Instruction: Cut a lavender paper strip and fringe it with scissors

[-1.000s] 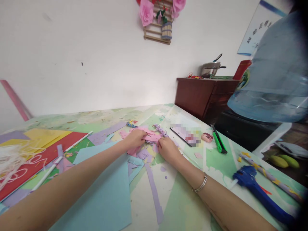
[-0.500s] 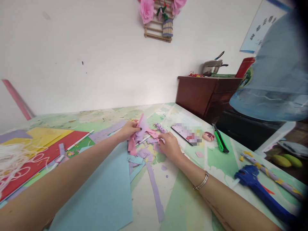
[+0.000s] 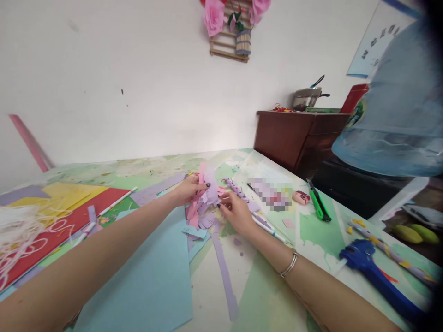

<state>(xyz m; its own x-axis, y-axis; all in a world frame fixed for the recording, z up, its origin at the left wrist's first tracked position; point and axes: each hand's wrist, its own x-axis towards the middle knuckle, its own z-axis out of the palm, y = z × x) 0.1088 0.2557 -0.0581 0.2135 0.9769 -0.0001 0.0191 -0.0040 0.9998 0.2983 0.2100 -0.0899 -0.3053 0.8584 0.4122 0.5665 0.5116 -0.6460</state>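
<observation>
My left hand point(image 3: 191, 190) is closed on a bunch of pink and purple paper scraps point(image 3: 208, 190), thumb on the near side. Close to its right, my right hand point(image 3: 236, 213) has its fingers bent in at the edge of the same bunch, touching the purple paper. Below them lie more cut scraps, among them a fringed purple piece point(image 3: 207, 220), a small light blue strip point(image 3: 194, 232) and a long purple strip point(image 3: 224, 281). A purple-wrapped stick point(image 3: 236, 188) rests just behind my right hand. Beside that wrist lies a white stick point(image 3: 270, 229).
Light blue sheets point(image 3: 148, 276) lie under my left forearm. Further left are red card point(image 3: 74, 216), yellow sheets point(image 3: 69, 196) and tangled white string point(image 3: 24, 235). To the right lie a phone point(image 3: 270, 193), a green utility knife point(image 3: 319, 203) and a blue glue gun point(image 3: 374, 272).
My right hand has shifted left, closer to my left hand. More purple paper shows gathered between the hands. The white stick now lies beside my right wrist.
</observation>
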